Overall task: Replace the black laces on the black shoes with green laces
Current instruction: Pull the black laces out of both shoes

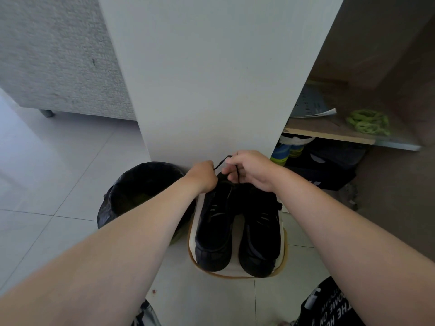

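On a white stand (235, 270) with a tan rim, set on the tiled floor (47, 172): pair of black shoes, side by side and touching, left shoe (213, 231) and right shoe (261, 231). Both sit against the foot of a white cabinet panel (211, 78).

Both arms reach to the far end of the pair. Left hand (203, 175) is curled into a fist above the far end of the left shoe, pinching one end of a black lace (221, 162). From there the lace rises to the right hand (249, 168), which pinches it between thumb and fingers. A second stretch hangs from that hand down to the shoes. Which eyelets it passes through cannot be told; all is black on black.

Green laces (367, 122) lie in a loose heap on a wooden shelf (329, 134) to the right, well apart from the shoes and hands. A booklet (310, 104) lies on the same shelf.

Below the shelf: a blue and green sneaker (283, 152) and a black box (329, 172).

Left of the stand, just beside it: a bin lined with a black bag (141, 184). Grey sofa (58, 55) stands further left.
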Demonstrator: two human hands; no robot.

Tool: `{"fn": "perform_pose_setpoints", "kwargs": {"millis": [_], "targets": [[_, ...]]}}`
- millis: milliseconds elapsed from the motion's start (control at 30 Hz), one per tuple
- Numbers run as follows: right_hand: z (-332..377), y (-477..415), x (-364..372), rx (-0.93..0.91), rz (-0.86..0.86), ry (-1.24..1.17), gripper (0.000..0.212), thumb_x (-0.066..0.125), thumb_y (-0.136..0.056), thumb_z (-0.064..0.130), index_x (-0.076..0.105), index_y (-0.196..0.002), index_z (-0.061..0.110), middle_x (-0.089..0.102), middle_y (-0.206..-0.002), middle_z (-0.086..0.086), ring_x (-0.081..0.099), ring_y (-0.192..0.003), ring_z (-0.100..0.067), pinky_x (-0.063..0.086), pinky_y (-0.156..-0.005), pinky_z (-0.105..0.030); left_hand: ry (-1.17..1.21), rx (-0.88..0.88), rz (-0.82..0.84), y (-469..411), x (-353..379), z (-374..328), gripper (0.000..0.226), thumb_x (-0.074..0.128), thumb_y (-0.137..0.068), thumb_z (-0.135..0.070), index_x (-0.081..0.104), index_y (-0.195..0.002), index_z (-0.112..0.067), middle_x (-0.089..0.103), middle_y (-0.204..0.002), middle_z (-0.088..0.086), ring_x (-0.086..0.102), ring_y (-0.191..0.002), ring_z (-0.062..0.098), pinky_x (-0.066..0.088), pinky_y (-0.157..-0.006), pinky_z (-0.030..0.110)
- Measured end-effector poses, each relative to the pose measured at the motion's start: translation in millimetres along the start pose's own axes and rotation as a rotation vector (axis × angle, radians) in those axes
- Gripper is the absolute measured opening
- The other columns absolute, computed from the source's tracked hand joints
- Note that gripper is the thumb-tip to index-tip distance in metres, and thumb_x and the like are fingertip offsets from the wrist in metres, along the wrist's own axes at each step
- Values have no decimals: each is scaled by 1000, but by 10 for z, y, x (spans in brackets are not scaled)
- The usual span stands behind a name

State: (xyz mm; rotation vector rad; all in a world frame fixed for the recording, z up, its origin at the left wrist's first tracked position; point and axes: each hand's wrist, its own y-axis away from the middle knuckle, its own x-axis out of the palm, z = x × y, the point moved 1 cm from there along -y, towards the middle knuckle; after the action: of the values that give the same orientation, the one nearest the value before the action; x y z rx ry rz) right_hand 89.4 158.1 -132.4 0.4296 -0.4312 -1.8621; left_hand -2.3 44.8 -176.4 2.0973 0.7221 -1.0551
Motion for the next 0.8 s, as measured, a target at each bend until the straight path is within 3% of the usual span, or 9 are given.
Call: {"fn": "perform_pose_setpoints", "kwargs": {"millis": [67, 167, 233, 300, 433, 500, 600, 700, 800], "targets": [[-29, -2, -31, -57, -33, 9, 12, 51, -103, 15, 60, -97, 10, 60, -70, -8, 50, -51, -17, 50, -59, -33, 3, 31, -12, 16, -16, -1, 16, 43, -98, -17, 53, -109, -12, 62, -117, 14, 59, -103, 30, 41, -76, 31], [-62, -48, -32, -188, -171, 231, 23, 50, -105, 18, 65, -89, 12, 51, -62, -3, 36, -40, -9, 33, -44, -24, 82, 200, -90, 35, -81, -87, 9, 54, -90, -22, 53, -99, -19, 65, -104, 4, 61, -93, 26, 48, -76, 34], [-43, -86, -3, -276, -270, 260, 29, 53, -103, 18, 63, -76, 15, 52, -57, 4, 39, -38, -3, 31, -44, -21, 193, 251, -104, 54, -158, -168, 3, 56, -90, -23, 55, -91, -21, 68, -89, 0, 63, -83, 22, 45, -67, 30], [-24, -113, 14, -327, -346, 272, 28, 59, -99, 18, 62, -71, 19, 57, -58, 9, 47, -47, -3, 36, -51, -22, 323, 188, -99, 43, -226, -207, 9, 49, -95, -23, 56, -89, -22, 68, -80, -1, 61, -74, 20, 41, -62, 28], [-145, -136, -2, -258, -252, 436, 11, 72, -89, 19, 69, -79, 17, 66, -75, 3, 58, -68, -11, 47, -69, -27, 451, 45, -112, 3, -240, -145, 20, 39, -94, -10, 59, -90, -12, 62, -83, 10, 55, -74, 25, 39, -66, 29], [-241, -147, -17, -164, -151, 538, 18, 68, -92, 21, 71, -80, 8, 65, -71, -4, 57, -64, -16, 47, -69, -29, 562, -28, -119, 15, -232, -147, 22, 36, -93, -6, 52, -80, -13, 64, -77, 11, 53, -62, 25, 39, -58, 28], [-289, -138, -33, -75, -97, 574, 31, 56, -100, 21, 71, -76, 10, 68, -69, -3, 61, -66, -21, 50, -76, -32, 631, -140, -143, 58, -275, -126, 22, 35, -94, -3, 50, -81, -15, 69, -82, 12, 52, -56, 21, 39, -54, 28], [-188, -107, -47, -158, -231, 588, 33, 53, -101, 25, 71, -75, 17, 65, -75, -1, 60, -73, -20, 47, -77, -32, 499, -103, -76, 91, -314, -60, 20, 35, -95, -4, 54, -94, -11, 72, -94, 11, 56, -65, 14, 41, -55, 27], [-8, -83, -50, -334, -386, 449, 31, 50, -103, 27, 73, -83, 20, 56, -72, 8, 53, -73, -10, 41, -68, -25, 442, -97, -36, 69, -317, -12, 19, 42, -96, -9, 60, -99, -8, 72, -102, 11, 62, -72, 20, 47, -60, 27]]}}
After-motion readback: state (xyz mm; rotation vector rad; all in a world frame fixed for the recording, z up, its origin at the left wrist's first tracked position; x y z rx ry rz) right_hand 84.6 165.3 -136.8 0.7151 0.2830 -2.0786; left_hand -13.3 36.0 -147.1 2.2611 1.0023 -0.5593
